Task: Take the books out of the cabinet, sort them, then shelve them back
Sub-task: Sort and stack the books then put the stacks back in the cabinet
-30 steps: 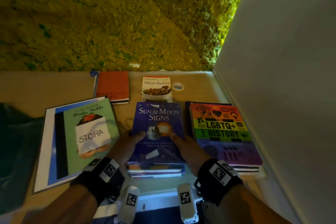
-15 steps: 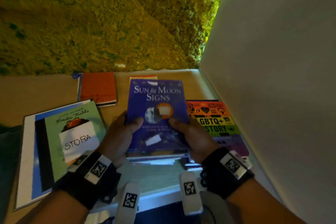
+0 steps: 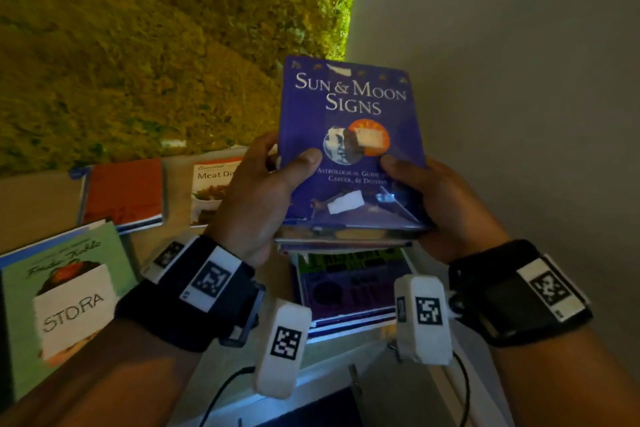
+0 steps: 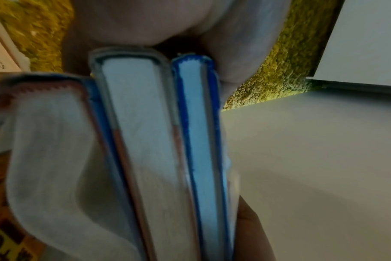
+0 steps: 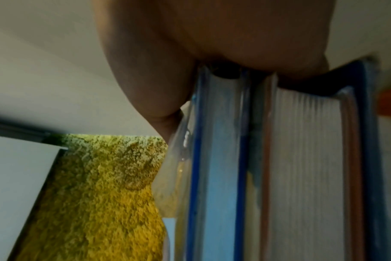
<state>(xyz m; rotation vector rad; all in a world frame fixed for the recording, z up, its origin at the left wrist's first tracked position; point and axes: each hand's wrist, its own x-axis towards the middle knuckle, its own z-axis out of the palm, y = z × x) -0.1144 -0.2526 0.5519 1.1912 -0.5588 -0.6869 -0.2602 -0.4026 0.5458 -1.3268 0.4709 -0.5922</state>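
Note:
Both hands hold up a small stack of books topped by the blue "Sun & Moon Signs" book [image 3: 349, 135]. My left hand [image 3: 266, 184] grips the stack's left edge, thumb on the cover. My right hand [image 3: 436, 198] grips the right edge the same way. The wrist views show three books [image 4: 145, 141] [image 5: 279, 159] edge-on, pressed together under each palm. The stack is raised off the wooden surface [image 3: 38, 198] and tilted toward me, in front of the corner.
On the surface lie the green "Frida Kahlo" book [image 3: 69, 295] with a STORA label, a red book [image 3: 124, 191], a "Meat Dishes" book [image 3: 211, 191] and the rainbow history book [image 3: 349, 288] under the stack. A mossy green wall [image 3: 156, 45] stands behind, a grey wall [image 3: 502, 80] at the right.
Both hands have lifted the stack off the surface, raising it up and to the right while tilting it toward me. The other books have stayed put.

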